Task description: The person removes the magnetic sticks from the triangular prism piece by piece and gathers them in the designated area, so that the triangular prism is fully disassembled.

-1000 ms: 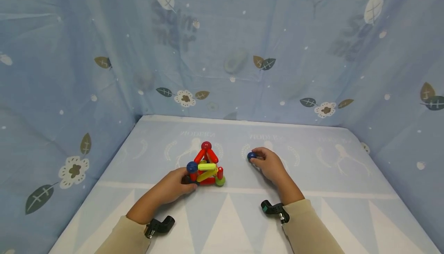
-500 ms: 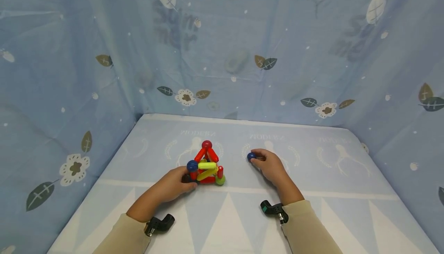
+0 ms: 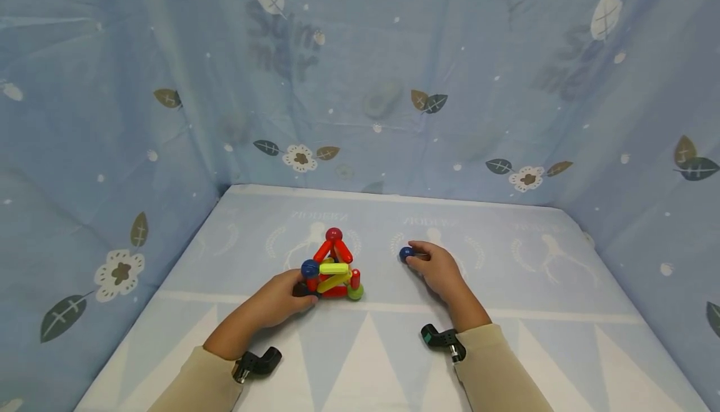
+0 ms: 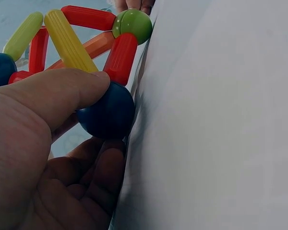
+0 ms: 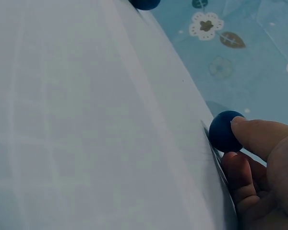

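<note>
A frame of coloured rods and balls [image 3: 334,268] stands left of the table's middle, with a red ball [image 3: 334,234] at its peak. My left hand [image 3: 279,299] pinches a dark blue ball [image 4: 108,112] at its lower left corner, thumb on top and fingers beneath. Red and yellow rods [image 4: 69,40] and a green ball [image 4: 134,26] show beyond that thumb. To the right, my right hand [image 3: 439,268] holds a loose blue ball [image 5: 225,131] between thumb and fingers, low over the table. A gap separates this ball from the frame.
The table [image 3: 371,362] wears a pale cloth with triangles near its front. Blue patterned curtains [image 3: 360,87] hang at the back and both sides. A black device [image 3: 257,363] is strapped to the left wrist, and another black device [image 3: 443,340] to the right.
Both hands stay almost still with the same balls in their grip. Only a slight shift of the whole head view shows.
</note>
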Demonstrator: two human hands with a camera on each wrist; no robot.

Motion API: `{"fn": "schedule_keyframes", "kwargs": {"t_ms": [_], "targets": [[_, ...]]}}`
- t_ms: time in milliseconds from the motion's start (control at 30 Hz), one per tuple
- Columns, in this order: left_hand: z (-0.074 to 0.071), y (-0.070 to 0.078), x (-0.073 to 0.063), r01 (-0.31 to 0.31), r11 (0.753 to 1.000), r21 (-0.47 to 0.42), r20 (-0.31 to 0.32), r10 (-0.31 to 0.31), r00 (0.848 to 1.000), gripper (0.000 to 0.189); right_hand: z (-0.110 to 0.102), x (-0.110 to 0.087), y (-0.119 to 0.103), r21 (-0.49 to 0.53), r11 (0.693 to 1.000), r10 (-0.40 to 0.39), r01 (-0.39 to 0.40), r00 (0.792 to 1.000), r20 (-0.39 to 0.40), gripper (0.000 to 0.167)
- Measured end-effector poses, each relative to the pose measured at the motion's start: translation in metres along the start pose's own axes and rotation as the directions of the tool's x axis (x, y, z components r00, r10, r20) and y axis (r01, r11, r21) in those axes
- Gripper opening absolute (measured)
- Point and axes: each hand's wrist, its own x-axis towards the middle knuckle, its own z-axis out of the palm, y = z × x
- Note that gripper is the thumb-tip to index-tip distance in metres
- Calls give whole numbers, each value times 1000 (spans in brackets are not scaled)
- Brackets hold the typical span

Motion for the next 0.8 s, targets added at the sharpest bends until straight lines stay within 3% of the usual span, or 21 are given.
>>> {"fn": "schedule_keyframes", "kwargs": {"t_ms": [200,333,500,600,800], "targets": [[0,0,0,6,1000,-6,-5,-6,1000,36,-2,-1,0,24,1000,-3,3,1000,-4,53],[2,0,-2,16,1000,-8,4,-16,1000,35,-1,-8,-6,46,999,-10,13,997,-78,55],[3,-1,-4,17,1000,3,3,-17,1000,36,9,-23,-34,67,993,-86,98,983,-162,41],[2,-1,-4,14,1000,2,-7,-14,1000,36,22,-33,-54,88,984,-142,153,983,-119,32],[2,-1,-2,11,1000,1,-13,-11,1000,35,46,-43,-69,100,978,-188,181,979,72,25]]}}
